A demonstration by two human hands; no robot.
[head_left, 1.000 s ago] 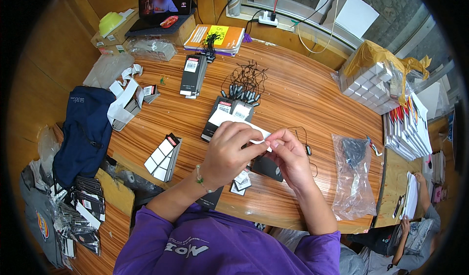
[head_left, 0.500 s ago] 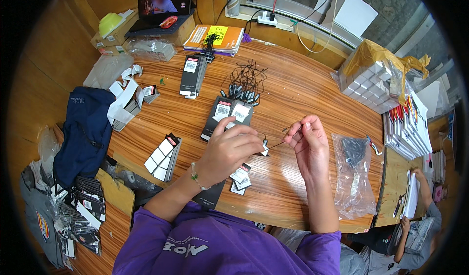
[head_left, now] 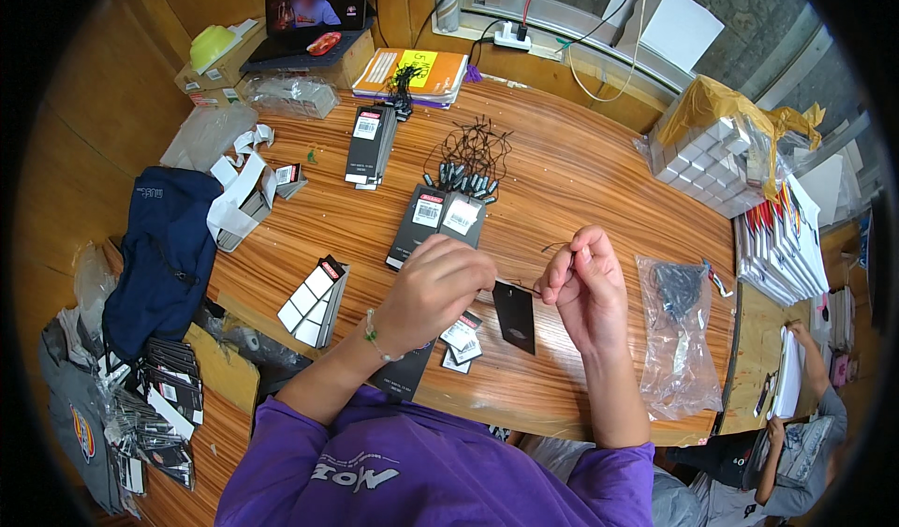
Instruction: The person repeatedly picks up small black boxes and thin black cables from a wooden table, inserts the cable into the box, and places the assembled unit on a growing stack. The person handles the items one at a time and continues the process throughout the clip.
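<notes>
So the left hand (head_left: 433, 288) has its fingers curled together, tips mostly hidden, can't tell what they're pinching. Then one black tag (head_left: 514, 317) between the hands, long axis near-vertical, bottom leaning slightly right. One thin cord (head_left: 527, 289), kinda hard to trace, pinched by the right hand (head_left: 592, 288).

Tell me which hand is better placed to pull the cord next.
Likely the right hand: it pinches the black cord, while the left hand is by the upper corner of the black hang tag.

Room beyond right hand (head_left: 594, 293) — cord bundle (head_left: 463, 171) left, wrapped boxes (head_left: 707, 163) right.
</notes>
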